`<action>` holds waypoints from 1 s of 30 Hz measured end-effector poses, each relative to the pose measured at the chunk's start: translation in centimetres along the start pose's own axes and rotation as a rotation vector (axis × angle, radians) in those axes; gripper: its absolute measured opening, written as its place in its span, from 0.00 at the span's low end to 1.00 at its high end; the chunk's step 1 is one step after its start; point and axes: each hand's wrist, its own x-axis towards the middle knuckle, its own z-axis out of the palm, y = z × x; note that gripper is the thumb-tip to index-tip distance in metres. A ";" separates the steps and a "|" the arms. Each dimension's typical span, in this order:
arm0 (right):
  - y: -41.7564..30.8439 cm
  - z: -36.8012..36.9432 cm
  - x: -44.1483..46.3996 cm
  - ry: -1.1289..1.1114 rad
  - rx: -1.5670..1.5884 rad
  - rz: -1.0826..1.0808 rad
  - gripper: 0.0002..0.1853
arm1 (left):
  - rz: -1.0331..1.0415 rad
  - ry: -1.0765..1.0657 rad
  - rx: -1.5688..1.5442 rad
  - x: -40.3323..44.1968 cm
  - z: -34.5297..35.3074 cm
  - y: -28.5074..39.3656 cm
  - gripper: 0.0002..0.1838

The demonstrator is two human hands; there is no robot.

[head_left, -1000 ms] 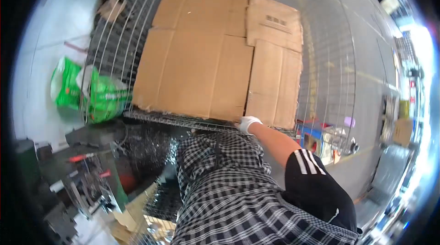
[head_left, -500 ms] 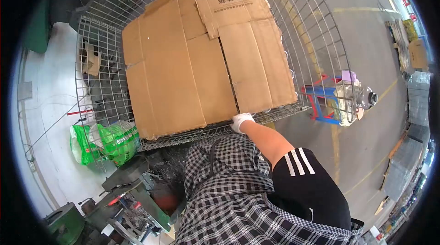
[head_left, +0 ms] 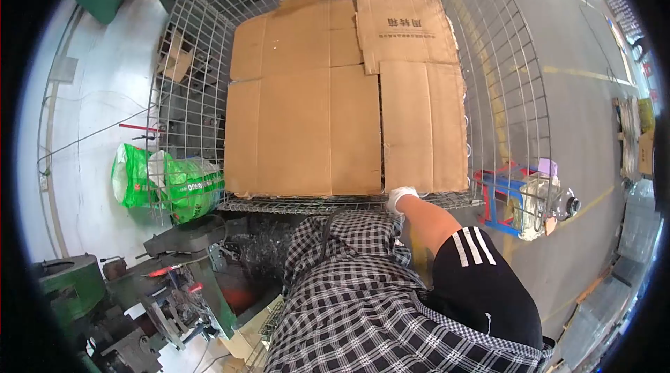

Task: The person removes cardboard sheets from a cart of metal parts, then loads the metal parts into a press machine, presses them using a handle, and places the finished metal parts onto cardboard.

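My right hand (head_left: 401, 200), in a white glove, is closed on the near rim of a large wire mesh cage (head_left: 307, 205). Its knuckles sit beside the lower edge of the cardboard, and the fingertips are hidden. Flat brown cardboard sheets (head_left: 300, 129) cover what lies inside the cage. One smaller piece with printed characters (head_left: 405, 27) overlaps the others at the far right, and a dark gap runs between the left and right sheets. White curved edges peek out along the cardboard's right side. My left hand is out of view.
Green and white bags (head_left: 188, 188) sit at the cage's left corner. Green machinery with metal parts (head_left: 174, 296) stands at lower left. To the right are a blue and red stool (head_left: 499, 198) and a large clear bottle (head_left: 564, 203). Yellow lines mark the grey floor (head_left: 572, 129).
The view has turned and shifted, so the cage and cardboard appear straighter and lower to the right. My right hand stays at the cage's near rim.
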 end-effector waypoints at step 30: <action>4.8 -6.0 14.6 0.291 -0.100 0.202 0.35 | -0.217 0.120 0.097 -8.1 -6.2 -5.1 0.25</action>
